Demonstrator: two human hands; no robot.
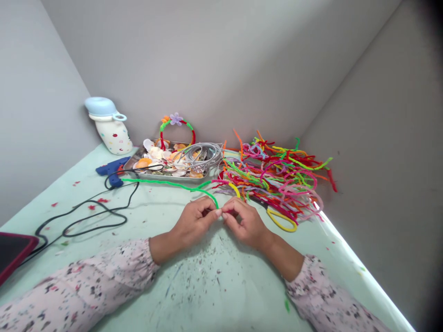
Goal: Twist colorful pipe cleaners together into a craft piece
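Near the middle of the table, my left hand is closed, pinching a bright green pipe cleaner between thumb and forefinger. The long green strand trails left past the tray. My right hand is closed too, its thumb and fingertip meeting the left fingertips. A bit of red shows inside its curled fingers. Just behind the hands, a pink and yellow length of pipe cleaner runs down behind my right fingers; whether it joins the green one is hard to tell. The exact ends between the fingertips are hidden.
A metal tray holds shells and a coil of grey wire; a pipe-cleaner hoop with flowers stands there. Many pipe cleaners and yellow-handled scissors lie right. Left are a blue glue gun, its cord, a bottle and a red-edged device.
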